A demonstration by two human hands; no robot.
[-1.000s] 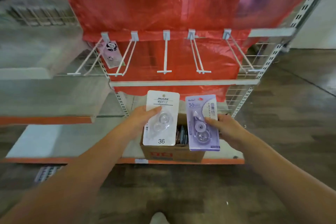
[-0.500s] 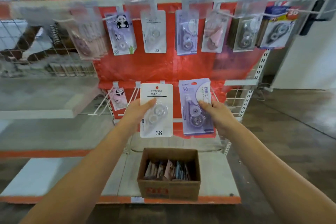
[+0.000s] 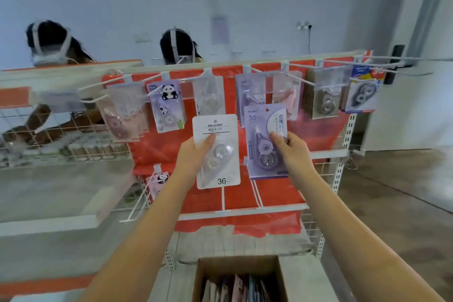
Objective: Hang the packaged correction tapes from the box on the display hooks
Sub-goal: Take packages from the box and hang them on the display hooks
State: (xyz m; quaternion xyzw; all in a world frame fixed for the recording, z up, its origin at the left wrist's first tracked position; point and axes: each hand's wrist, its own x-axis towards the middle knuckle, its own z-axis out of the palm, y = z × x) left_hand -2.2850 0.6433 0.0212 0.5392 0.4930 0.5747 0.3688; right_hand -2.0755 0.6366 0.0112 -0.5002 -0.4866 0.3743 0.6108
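Both forearms bare, no sleeves; left hand (image 3: 193, 154), right hand (image 3: 291, 152) without gloves.

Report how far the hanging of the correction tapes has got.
Done: the top row of hooks already carries several kinds of packs, and one panda pack hangs on the lower row. In hand: the left hand holds a white pack and the right hand a purple pack, both raised before the display, neither on a hook yet. Left: more packs stand in the cardboard box below.
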